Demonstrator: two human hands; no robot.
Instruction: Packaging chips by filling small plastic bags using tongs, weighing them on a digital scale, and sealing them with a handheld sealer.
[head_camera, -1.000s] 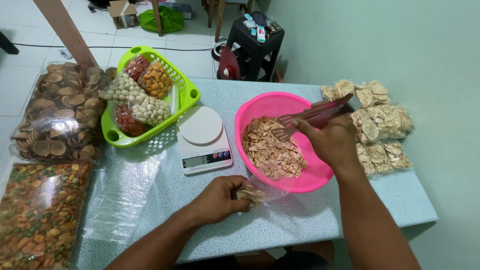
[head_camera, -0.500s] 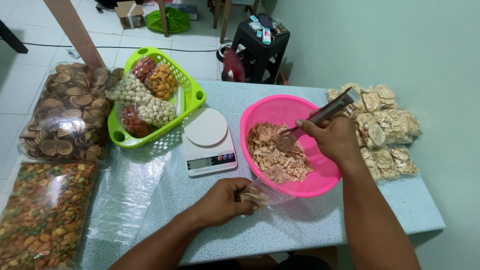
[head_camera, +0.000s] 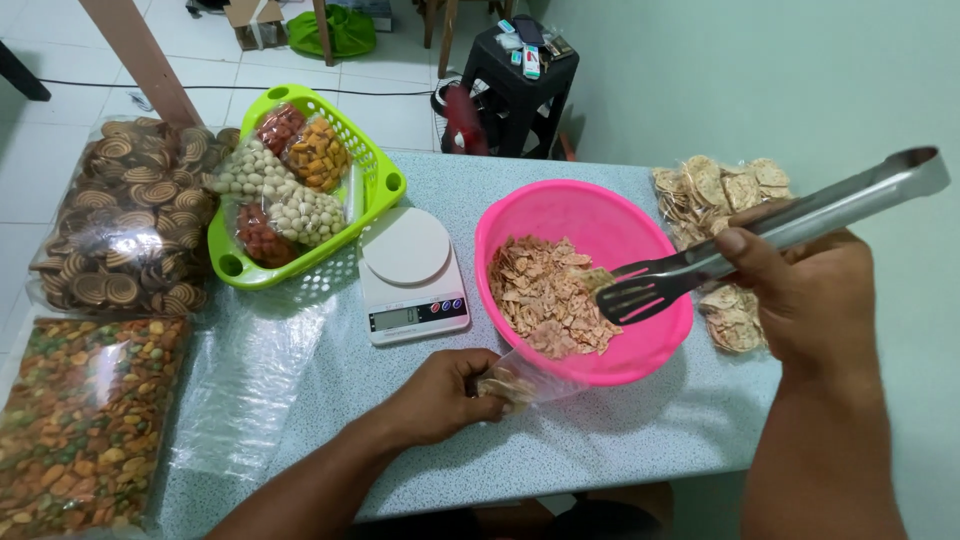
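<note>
Nearest, the left hand (head_camera: 440, 398) was closed around the mouth of a thin clear bag (head_camera: 515, 382) holding a few chips, pressed against the pink bowl (head_camera: 640, 352). The right hand (head_camera: 800, 290) gripped slotted steel tongs (head_camera: 700, 265), lifted above the brittle, flaky chips (head_camera: 545, 295) in that smooth round plastic bowl. Risk, by the look of it: the floppy bag mouth could sag and chips scatter. Beyond sat a white scale (head_camera: 410, 275).
</note>
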